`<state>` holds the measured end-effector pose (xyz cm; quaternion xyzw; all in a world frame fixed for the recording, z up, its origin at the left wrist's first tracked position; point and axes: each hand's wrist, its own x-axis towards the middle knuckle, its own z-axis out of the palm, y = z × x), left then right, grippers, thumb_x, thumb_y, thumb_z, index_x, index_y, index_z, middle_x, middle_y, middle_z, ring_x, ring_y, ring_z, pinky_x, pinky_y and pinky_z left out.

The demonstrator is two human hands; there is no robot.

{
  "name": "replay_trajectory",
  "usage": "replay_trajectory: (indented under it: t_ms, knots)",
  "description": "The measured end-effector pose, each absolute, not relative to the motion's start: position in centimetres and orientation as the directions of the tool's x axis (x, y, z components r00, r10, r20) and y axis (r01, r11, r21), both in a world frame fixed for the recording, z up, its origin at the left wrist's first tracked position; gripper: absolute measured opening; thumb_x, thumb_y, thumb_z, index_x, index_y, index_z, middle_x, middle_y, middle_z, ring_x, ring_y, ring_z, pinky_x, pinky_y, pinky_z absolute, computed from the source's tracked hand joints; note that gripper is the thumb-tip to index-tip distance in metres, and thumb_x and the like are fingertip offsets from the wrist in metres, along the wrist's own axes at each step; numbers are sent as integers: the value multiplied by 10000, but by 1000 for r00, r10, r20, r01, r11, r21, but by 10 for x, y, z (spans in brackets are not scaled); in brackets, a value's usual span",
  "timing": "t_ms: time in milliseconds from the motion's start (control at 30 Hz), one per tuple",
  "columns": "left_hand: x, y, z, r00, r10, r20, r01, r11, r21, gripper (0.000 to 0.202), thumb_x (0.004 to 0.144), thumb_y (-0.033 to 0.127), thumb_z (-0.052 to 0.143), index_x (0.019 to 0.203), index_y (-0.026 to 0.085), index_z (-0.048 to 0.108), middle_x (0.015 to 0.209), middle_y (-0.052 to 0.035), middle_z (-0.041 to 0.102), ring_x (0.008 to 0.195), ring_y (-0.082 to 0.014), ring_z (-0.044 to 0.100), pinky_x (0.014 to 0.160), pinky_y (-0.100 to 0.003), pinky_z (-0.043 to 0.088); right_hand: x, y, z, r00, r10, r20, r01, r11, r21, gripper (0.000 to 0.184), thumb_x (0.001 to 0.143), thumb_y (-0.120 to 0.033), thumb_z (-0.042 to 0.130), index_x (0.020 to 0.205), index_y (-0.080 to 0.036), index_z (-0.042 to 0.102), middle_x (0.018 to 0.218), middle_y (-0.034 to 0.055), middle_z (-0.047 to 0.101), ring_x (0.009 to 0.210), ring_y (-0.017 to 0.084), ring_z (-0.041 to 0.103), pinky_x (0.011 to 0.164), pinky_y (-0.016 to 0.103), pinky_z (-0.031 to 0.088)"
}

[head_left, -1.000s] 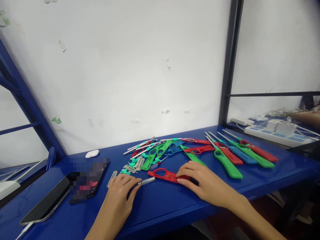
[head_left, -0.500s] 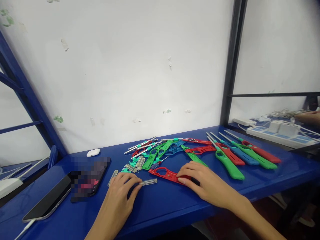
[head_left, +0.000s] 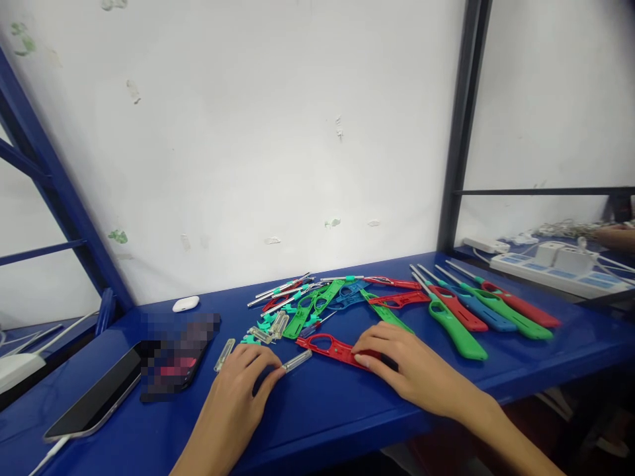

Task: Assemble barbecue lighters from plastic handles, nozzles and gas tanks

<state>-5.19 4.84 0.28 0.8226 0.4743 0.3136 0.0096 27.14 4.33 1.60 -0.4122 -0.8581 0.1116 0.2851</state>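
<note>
My left hand (head_left: 248, 380) pinches one end of a clear plastic lighter fuel tank (head_left: 298, 360) between thumb and fingers, low over the table. On the table lies a red lighter handle half (head_left: 331, 347), its hollow inner side up, and my right hand (head_left: 389, 360) grips its wide end. Behind my left hand are more clear fuel tanks (head_left: 279, 324), one of them near my wrist side, and small teal plastic parts (head_left: 268, 322). A pile of green handle halves (head_left: 299, 317), with red and blue ones, sits behind both hands.
Several finished-looking stick lighters (head_left: 459, 334) lie in a row at right. Metal lighter tubes (head_left: 278, 291) are heaped near the wall. At left are a charging phone (head_left: 99, 393), a second, blurred-out phone (head_left: 201, 344) and a white earbud case (head_left: 186, 303). A person's hand (head_left: 615, 236) shows far right.
The fuel tank in my left hand has tilted, its free end now angled up and away. My right hand stays on the red handle half. The view has shifted slightly.
</note>
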Motion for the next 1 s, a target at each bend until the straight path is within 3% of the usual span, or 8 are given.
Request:
replay_trajectory:
  t_ms: [200,400,500,567,633,733,833,1000]
  knots:
    - [-51,50,1,368,797,479,764,-553,333,99,999,277,623,912,262,666,1011,-20,721,1003,-268,646,950,-460,528,274,45,13,-470,795,384,681,604,-414,347,1122,-401,415,1189,-291,737,1350,56,653,1214,239,636,1086,406,487]
    - [-50,51,0,381,796,471,749,-564,347,94,980,219,660,896,257,672,995,-18,719,999,-265,631,910,-419,520,264,53,12,-442,772,456,742,601,-298,331,1105,-416,441,1325,-321,669,1585,97,449,1290,276,604,1113,499,506]
    - [-50,50,1,385,798,465,743,-566,357,103,980,206,667,888,252,676,990,-16,720,994,-260,631,904,-408,516,251,72,24,-531,712,460,765,636,-102,346,1109,-410,428,1363,-294,631,1650,118,385,1378,312,549,1094,532,528]
    - [-50,49,1,385,800,459,741,-565,363,106,976,195,671,885,248,679,988,-17,721,991,-259,634,902,-406,516,241,93,37,-641,653,403,748,649,139,339,1111,-332,416,1360,-246,629,1690,141,336,1413,342,516,1056,535,554]
    - [-49,49,1,386,800,460,738,-567,366,108,972,185,674,882,245,681,986,-19,721,988,-259,636,896,-403,519,229,122,51,-688,628,362,719,658,225,310,1075,-207,474,1324,-236,656,1716,120,309,1406,350,514,1066,539,541]
    - [-49,49,2,389,797,462,738,-570,361,98,974,200,675,888,244,686,985,-21,725,981,-258,640,894,-401,524,210,173,70,-717,627,304,697,639,325,302,1023,-171,593,1315,-202,664,1670,147,385,1356,349,548,1042,533,547]
    - [-49,49,3,395,793,464,739,-574,351,97,980,203,660,900,248,693,985,-22,732,973,-255,647,885,-394,533,190,218,81,-700,672,243,704,589,397,368,1015,-339,676,1349,-193,628,1411,116,619,1197,283,655,985,510,574]
    - [-49,48,3,401,777,485,739,-587,331,116,986,192,626,919,247,703,981,-27,741,958,-248,661,874,-383,546,166,257,79,-678,726,115,684,566,460,361,1016,-355,675,1330,-180,632,1339,109,655,1121,261,685,933,478,597]
